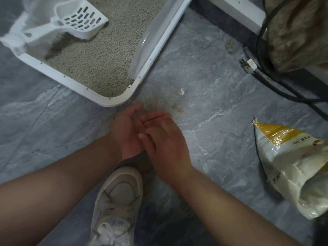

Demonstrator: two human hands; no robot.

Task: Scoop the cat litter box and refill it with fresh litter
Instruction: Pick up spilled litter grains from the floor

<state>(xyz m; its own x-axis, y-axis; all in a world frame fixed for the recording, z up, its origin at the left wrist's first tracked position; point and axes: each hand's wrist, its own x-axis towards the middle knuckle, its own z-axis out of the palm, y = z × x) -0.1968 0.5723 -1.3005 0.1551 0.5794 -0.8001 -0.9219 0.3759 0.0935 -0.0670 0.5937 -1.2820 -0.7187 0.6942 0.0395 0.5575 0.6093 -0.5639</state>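
The litter box (99,71) is sitting on the floor (221,107), scoop (78,20) lying inside. Just below its corner, the left hand (126,129) is lying palm-up, fingers relaxed; the right hand (165,144) is resting across it, fingers straight, holding nothing.

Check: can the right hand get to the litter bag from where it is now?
Probably yes. The right hand is open, holds nothing, and rests against the left hand. The litter bag lies on the floor to its right, with only bare tile between them. Whether the arm reaches that far can't be judged.
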